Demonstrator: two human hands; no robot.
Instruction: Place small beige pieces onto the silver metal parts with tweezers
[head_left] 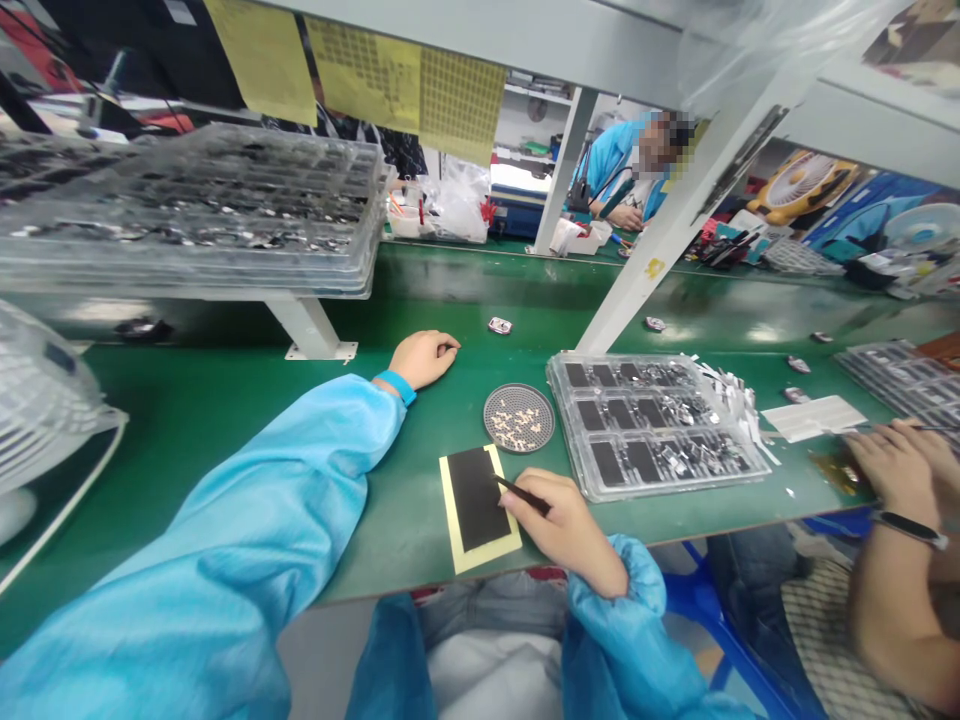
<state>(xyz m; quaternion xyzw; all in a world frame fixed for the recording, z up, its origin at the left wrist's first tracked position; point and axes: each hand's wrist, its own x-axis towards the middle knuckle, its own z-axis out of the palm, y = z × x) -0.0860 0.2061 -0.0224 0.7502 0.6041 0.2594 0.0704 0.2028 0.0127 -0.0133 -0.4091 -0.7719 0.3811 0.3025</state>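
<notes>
My right hand (561,520) grips dark tweezers (525,494), their tips over the upper right of a black sheet on yellow backing paper (480,500). That sheet lies near the front edge of the green bench. My left hand (424,360) is stretched forward with its fingers curled together; what they hold, if anything, is too small to make out. Between the hands sits a round grey perforated dish (519,418) with many small pale pieces in it. A small oval metallic part (499,326) lies to the right of my left hand.
Right of the dish stands a clear compartment tray (592,485) of black rectangles and small parts. Stacked trays (300,270) and a white fan (45,410) are on the left. A slanted white post (660,240) rises ahead. A co-worker's hands (896,465) work at the right.
</notes>
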